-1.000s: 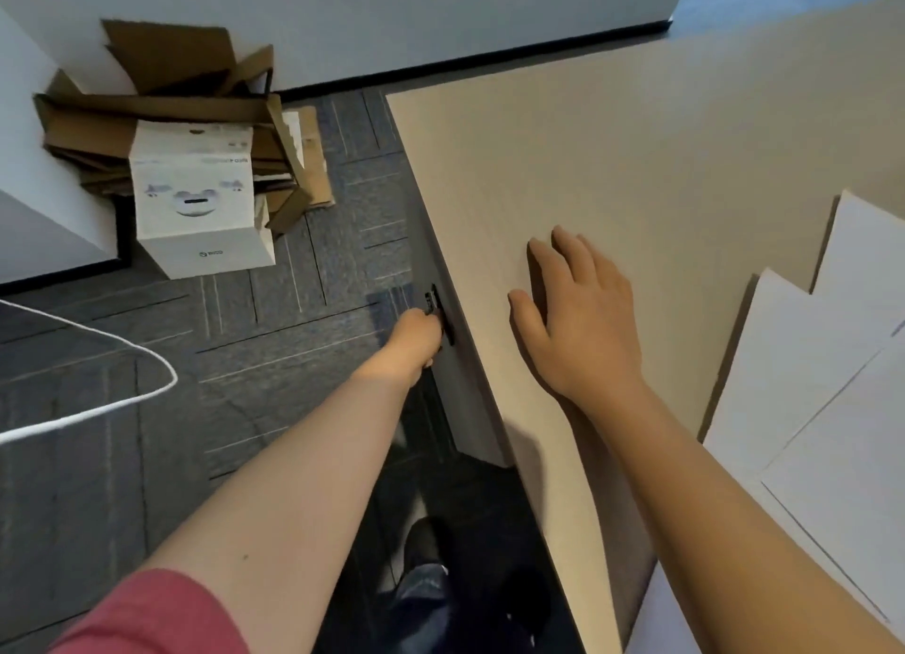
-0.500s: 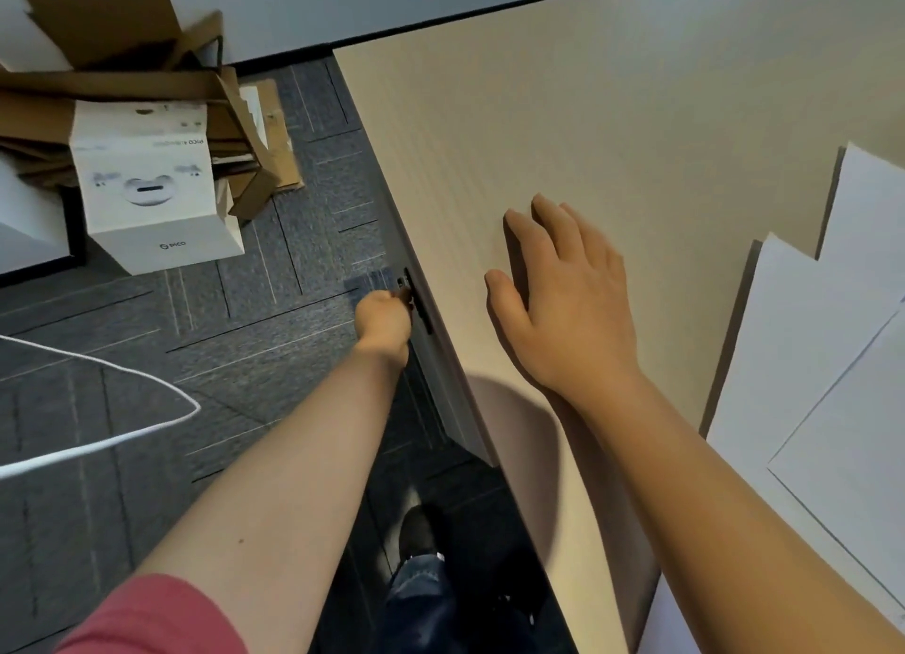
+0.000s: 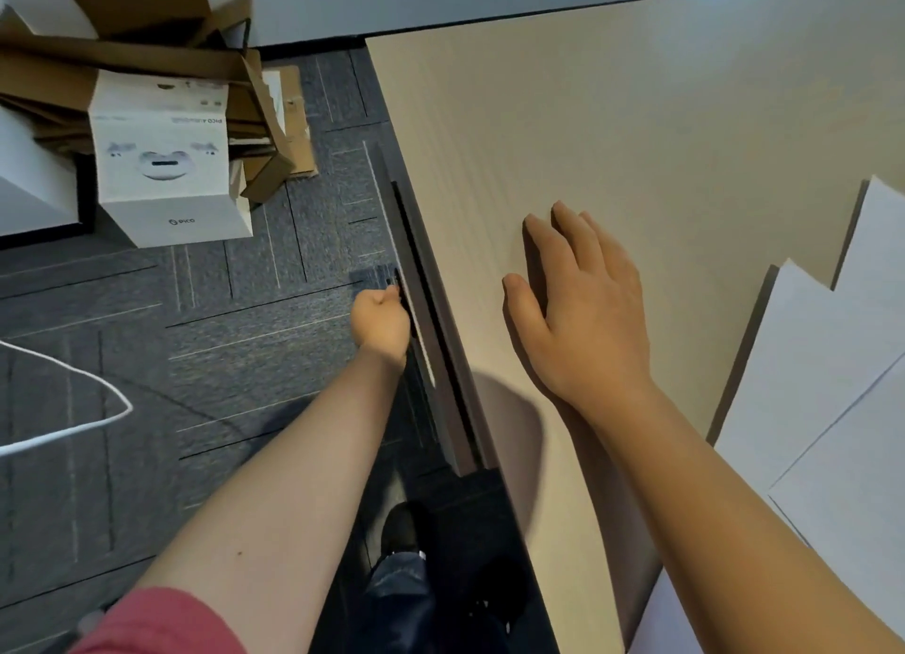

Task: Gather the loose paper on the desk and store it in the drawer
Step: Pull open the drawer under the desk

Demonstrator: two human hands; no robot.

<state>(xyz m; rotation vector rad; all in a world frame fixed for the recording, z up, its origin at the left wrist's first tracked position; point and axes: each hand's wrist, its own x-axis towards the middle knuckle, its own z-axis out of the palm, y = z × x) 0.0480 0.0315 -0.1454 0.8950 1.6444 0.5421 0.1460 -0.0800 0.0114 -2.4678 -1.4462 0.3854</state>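
**Drawer handle gripped, paper waiting at right**

The left hand [image 3: 381,321] is clenched on the dark handle of the drawer [image 3: 425,320], at centre frame. The right hand [image 3: 585,310] lies flat, fingers spread, on the surface [image 3: 612,129]. Loose paper [image 3: 827,389] overlaps at the right edge.

Looking steeply down from head height, facing forward over the desk [image 3: 636,115] edge at right and carpet [image 3: 245,335] at left, sitting close above both forearms; only one view, sharing nothing.
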